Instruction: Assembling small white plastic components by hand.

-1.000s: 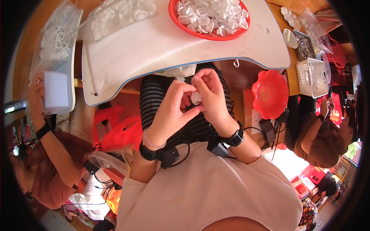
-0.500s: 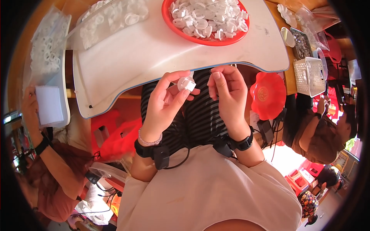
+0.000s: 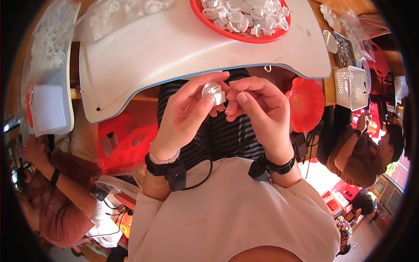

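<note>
- White plastic piece [image 3: 214, 91], a roundish disc with a blocky bit on it, is up over the person's lap, just off the near edge of the table.
- Left hand [image 3: 179, 114] has it pinched, thumb across the near side and fingers curled round behind, so that's a proper hold.
- Right hand [image 3: 268, 112] is right beside it, thumb and finger bunched close together. Can't tell from here if there's something tiny in that pinch, or if the fingertips touch the piece.
- Striped trousers [image 3: 227, 131] are under both hands, and each wrist wears a dark band.
- Far side of the pale table [image 3: 144, 61]: red bowl [image 3: 244, 40] heaped with similar white bits [image 3: 244, 17].
- Far left, a clear bag [image 3: 118, 19] of white parts.
- Over to the right, a wavy-edged red dish [image 3: 305, 105], then a white holey basket [image 3: 351, 87] further right.
- Someone else's arm [image 3: 74, 187] is off to the left, near a white ridged stack [image 3: 49, 109].
</note>
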Demonstrator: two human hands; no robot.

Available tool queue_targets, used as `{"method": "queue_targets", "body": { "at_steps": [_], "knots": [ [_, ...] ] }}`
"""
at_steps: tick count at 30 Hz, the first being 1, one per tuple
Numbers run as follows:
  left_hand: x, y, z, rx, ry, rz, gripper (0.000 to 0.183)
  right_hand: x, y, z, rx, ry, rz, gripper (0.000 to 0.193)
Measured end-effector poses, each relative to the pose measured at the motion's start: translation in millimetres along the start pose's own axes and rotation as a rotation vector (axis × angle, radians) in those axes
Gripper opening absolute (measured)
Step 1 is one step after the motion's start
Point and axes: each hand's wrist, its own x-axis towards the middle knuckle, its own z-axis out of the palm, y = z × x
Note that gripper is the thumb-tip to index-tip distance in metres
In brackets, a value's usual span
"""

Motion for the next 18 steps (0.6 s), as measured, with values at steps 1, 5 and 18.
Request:
{"method": "queue_targets", "body": {
  "at_steps": [1, 5, 18],
  "knots": [
    [-0.4, -0.1, 1.2, -0.001, -0.004, -0.003, 0.035, -1.6, -0.4, -0.2, 0.0, 0.005, 0.0, 0.018],
    [-1.1, 0.1, 5.7, -0.036, -0.027, 0.011, 0.035, -8.4, -3.6, 0.8, -0.054, -0.012, -0.108, 0.012],
    [-0.3, -4.1, 21.4, -0.001, -0.069, 0.003, 0.035, -22.7, 2.1, -7.5, -0.037, -0.134, -0.168, 0.011]
  ]
}}
